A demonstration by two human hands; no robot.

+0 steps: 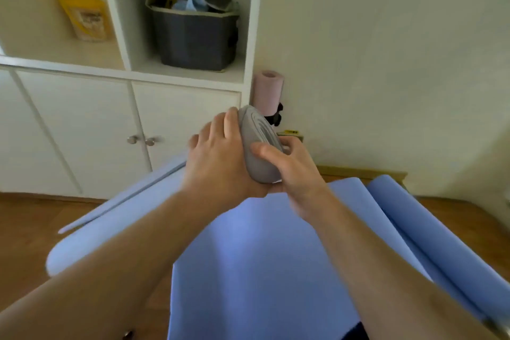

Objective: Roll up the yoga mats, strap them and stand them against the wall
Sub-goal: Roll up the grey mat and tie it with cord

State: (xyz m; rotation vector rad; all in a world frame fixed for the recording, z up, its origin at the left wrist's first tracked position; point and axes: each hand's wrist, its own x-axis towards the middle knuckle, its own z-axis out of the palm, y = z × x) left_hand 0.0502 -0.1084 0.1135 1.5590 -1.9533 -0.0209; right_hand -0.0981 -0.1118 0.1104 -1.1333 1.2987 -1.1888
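I hold a rolled grey yoga mat (259, 143) end-on in front of me, its spiral end facing up. My left hand (220, 163) grips it from the left and my right hand (287, 165) wraps its right side with the thumb over the front. A rolled pink mat (268, 91) with a black strap stands against the wall beside the cabinet. A blue mat (265, 262) lies spread on the floor below my arms, its right end curled into a roll (430, 229). The grey mat's lower part is hidden by my hands.
A white cabinet (110, 124) with two doors stands at the left, a dark basket (196, 27) and a yellow packet (85, 18) on its shelves. A plain wall (386, 63) fills the right. Wooden floor (24, 229) shows around the blue mat.
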